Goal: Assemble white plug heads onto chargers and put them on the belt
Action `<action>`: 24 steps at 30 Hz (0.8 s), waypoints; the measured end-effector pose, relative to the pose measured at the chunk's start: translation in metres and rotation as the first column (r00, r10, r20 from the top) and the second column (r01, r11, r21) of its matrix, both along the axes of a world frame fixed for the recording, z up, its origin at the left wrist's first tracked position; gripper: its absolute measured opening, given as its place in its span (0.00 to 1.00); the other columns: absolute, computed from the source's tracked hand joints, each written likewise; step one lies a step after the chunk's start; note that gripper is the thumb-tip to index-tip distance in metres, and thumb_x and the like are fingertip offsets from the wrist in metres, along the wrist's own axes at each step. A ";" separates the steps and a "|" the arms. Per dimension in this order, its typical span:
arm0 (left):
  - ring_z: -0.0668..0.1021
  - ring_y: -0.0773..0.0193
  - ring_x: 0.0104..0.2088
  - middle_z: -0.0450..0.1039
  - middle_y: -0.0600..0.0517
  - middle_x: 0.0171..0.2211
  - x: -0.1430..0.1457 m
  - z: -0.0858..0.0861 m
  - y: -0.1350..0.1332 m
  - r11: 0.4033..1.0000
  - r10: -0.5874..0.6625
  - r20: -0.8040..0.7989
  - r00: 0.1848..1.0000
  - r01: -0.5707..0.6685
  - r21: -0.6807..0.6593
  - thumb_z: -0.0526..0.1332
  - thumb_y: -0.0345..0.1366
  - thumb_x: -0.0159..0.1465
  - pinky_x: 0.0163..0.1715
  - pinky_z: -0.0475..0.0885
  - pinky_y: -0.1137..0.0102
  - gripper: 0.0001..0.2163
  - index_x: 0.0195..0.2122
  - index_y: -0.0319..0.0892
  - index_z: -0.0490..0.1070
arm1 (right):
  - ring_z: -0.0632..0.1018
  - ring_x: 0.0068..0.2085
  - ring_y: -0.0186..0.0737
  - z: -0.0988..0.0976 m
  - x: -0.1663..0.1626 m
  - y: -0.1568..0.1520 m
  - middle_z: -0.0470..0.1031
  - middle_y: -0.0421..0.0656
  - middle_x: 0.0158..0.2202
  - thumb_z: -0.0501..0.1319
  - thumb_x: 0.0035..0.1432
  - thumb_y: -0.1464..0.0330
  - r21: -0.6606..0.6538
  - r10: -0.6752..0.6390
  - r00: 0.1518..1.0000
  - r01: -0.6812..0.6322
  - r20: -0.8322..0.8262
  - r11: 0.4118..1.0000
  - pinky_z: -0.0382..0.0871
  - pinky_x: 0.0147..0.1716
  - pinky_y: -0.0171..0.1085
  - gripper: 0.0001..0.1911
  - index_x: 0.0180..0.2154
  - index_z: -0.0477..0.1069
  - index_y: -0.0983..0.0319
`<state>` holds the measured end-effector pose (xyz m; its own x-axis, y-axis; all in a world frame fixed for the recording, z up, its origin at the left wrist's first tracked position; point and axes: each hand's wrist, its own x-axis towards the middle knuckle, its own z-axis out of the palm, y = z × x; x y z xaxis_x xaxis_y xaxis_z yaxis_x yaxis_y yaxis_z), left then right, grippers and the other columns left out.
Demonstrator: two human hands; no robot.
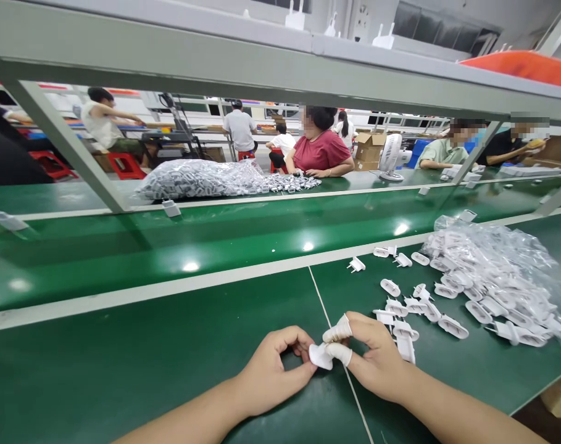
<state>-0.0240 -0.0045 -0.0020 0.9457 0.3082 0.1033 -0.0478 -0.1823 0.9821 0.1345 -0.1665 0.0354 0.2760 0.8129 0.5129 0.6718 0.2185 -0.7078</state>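
Note:
Between my two hands, just above the green tabletop, is a white plastic plug part (321, 357). My left hand (280, 364) pinches its left side with thumb and fingertips. On the other side my right hand (373, 357), with pale finger cots on thumb and forefinger, is closed on the same part. The fingers hide some of it, so its prongs cannot be made out. Loose white plug parts (453, 327) lie scattered to the right of my right hand, some showing two pins, others a hollow oval face.
A clear plastic bag (530, 253) spills many plug parts at the right. Beyond the white edge strip runs a green conveyor belt (243, 240) carrying a few white plugs (171, 208). A metal shelf beam (261, 68) crosses overhead. Co-workers (319, 148) sit across the line, near a fan (390, 157).

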 end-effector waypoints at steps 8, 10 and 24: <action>0.79 0.63 0.33 0.82 0.49 0.32 0.001 -0.004 0.000 0.999 0.022 -0.039 0.999 -0.021 0.033 0.68 0.41 0.65 0.38 0.75 0.70 0.09 0.35 0.40 0.80 | 0.78 0.29 0.34 -0.004 0.001 0.001 0.77 0.40 0.28 0.69 0.65 0.70 0.019 -0.004 1.000 0.005 -0.027 1.000 0.73 0.30 0.31 0.03 0.39 0.84 0.58; 0.79 0.63 0.33 0.82 0.49 0.31 0.002 -0.003 0.000 0.999 0.020 -0.043 0.999 -0.019 0.032 0.68 0.43 0.65 0.38 0.75 0.70 0.10 0.34 0.40 0.80 | 0.78 0.29 0.34 -0.004 0.001 0.001 0.77 0.40 0.28 0.69 0.65 0.70 0.023 -0.006 0.999 0.007 -0.032 1.000 0.73 0.30 0.31 0.03 0.39 0.84 0.58; 0.80 0.62 0.34 0.82 0.49 0.33 -0.001 0.001 0.001 0.999 -0.026 -0.041 0.999 0.027 0.041 0.68 0.39 0.65 0.39 0.74 0.70 0.08 0.37 0.39 0.81 | 0.77 0.31 0.33 -0.007 0.003 0.000 0.76 0.40 0.30 0.68 0.66 0.71 -0.037 0.024 0.999 -0.025 -0.035 0.999 0.70 0.32 0.31 0.04 0.40 0.82 0.59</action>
